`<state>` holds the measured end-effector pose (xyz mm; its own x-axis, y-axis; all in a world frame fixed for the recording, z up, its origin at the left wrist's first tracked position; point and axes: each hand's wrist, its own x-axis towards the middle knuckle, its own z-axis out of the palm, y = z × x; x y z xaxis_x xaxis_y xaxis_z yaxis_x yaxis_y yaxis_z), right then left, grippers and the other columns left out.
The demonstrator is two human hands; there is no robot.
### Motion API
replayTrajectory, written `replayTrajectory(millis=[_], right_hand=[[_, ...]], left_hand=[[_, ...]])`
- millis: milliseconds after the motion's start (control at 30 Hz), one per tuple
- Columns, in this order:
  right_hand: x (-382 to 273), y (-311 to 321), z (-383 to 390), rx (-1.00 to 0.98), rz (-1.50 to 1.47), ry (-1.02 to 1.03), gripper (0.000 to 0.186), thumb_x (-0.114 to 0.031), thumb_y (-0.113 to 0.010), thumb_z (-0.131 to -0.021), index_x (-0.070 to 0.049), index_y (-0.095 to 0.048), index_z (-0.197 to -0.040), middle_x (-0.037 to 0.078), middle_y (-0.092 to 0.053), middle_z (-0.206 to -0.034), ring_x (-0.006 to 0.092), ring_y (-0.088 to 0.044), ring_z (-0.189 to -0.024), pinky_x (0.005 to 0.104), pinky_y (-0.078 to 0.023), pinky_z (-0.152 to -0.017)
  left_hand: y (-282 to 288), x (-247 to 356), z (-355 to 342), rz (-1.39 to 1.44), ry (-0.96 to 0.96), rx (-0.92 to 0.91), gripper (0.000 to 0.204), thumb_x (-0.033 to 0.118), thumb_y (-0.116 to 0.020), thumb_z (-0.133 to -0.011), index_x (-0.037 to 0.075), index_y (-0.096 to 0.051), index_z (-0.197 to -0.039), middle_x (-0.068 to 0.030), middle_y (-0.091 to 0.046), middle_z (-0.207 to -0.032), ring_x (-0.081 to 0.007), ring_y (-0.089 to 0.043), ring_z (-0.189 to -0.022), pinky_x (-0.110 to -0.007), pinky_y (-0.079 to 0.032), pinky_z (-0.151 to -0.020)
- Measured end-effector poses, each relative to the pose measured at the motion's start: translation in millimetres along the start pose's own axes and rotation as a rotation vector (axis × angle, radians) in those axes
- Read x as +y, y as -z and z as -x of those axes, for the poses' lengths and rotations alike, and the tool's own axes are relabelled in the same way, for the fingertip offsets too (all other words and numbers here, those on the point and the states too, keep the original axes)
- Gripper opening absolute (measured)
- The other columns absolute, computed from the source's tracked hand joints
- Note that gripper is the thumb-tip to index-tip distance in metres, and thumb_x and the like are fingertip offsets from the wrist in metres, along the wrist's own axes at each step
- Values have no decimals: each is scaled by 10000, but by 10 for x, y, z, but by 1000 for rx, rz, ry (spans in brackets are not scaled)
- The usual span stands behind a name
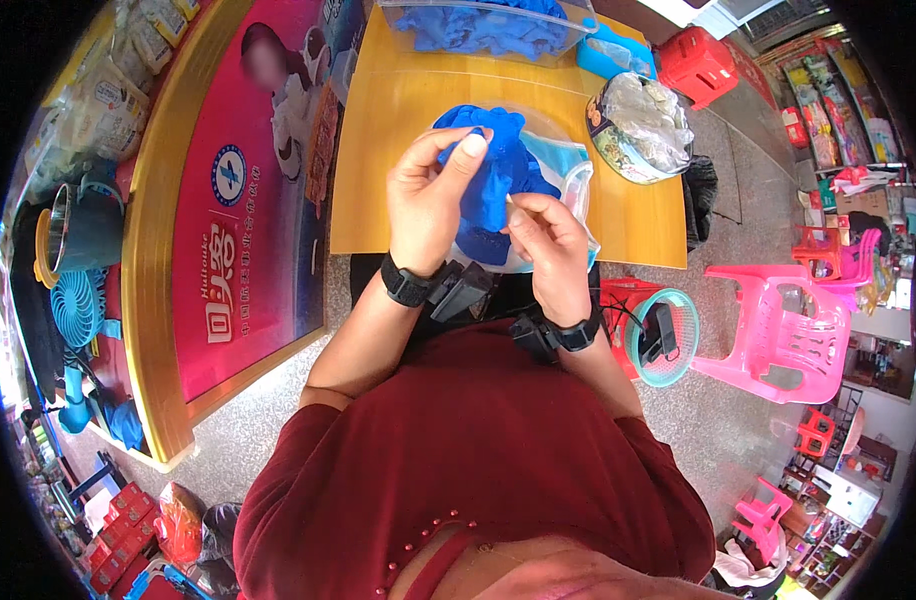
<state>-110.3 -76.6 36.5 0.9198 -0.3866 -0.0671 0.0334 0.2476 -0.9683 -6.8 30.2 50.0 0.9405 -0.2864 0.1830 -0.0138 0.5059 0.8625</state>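
Note:
My left hand [430, 190] pinches the upper left edge of a soft, crumpled blue piece of material [488, 165], perhaps thin cloth or rubber; its exact kind I cannot make out. The thumb and forefinger of my right hand [550, 240] close on its lower right edge, a little lower than the left. Between the two hands the blue piece hangs in folds. Beneath it lies a clear plastic wrapper or tray with a pale blue edge [573, 165], partly covered by the blue material and my right hand. Both wrists wear black straps with small devices.
At the far side of the yellow table [378, 120] stands a clear bin [578, 38] of blue material. A round tub [603, 135] lined with plastic sits right, beside a light blue container [618, 52]. A pink chair [778, 330] and teal basket [678, 360] stand right; a counter [163, 250] runs left.

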Motion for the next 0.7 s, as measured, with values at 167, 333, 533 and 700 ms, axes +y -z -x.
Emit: replayTrajectory(millis=[167, 333, 533, 700], right_hand=[[103, -47, -12, 73, -12, 190, 148, 30, -632, -862, -2, -610, -1005, 39, -654, -938, 69, -586, -826, 217, -472, -746], [48, -125, 6, 78, -57, 193, 128, 20, -612, -874, 6, -608, -1002, 37, -653, -913, 72, -582, -816, 211, -465, -731], [-76, -130, 7, 26, -156, -27, 111, -54, -586, -896, -5, -610, -992, 0, -594, -781, 28, -454, -615, 172, -326, -533], [-122, -55, -23, -86, -282, -183, 125, -103, -560, -920, -18, -611, -996, -13, -548, -720, 2, -350, -530, 168, -216, -454]], left_hand=[[41, -8, -12, -30, -56, 3, 111, 98, -644, -886, 4, -683, -929, -76, -670, -968, -124, -596, -902, -253, -443, -838], [56, -57, 5, -7, -106, -14, 95, 78, -635, -887, -2, -677, -916, -71, -660, -921, -125, -588, -879, -251, -438, -817], [46, -121, 6, 49, -80, 2, 91, 78, -658, -870, -12, -672, -857, -52, -657, -884, -89, -568, -789, -220, -450, -712], [63, -87, -16, 10, -39, -56, 114, 116, -655, -882, 7, -682, -904, -55, -674, -889, -80, -581, -789, -218, -461, -720]])
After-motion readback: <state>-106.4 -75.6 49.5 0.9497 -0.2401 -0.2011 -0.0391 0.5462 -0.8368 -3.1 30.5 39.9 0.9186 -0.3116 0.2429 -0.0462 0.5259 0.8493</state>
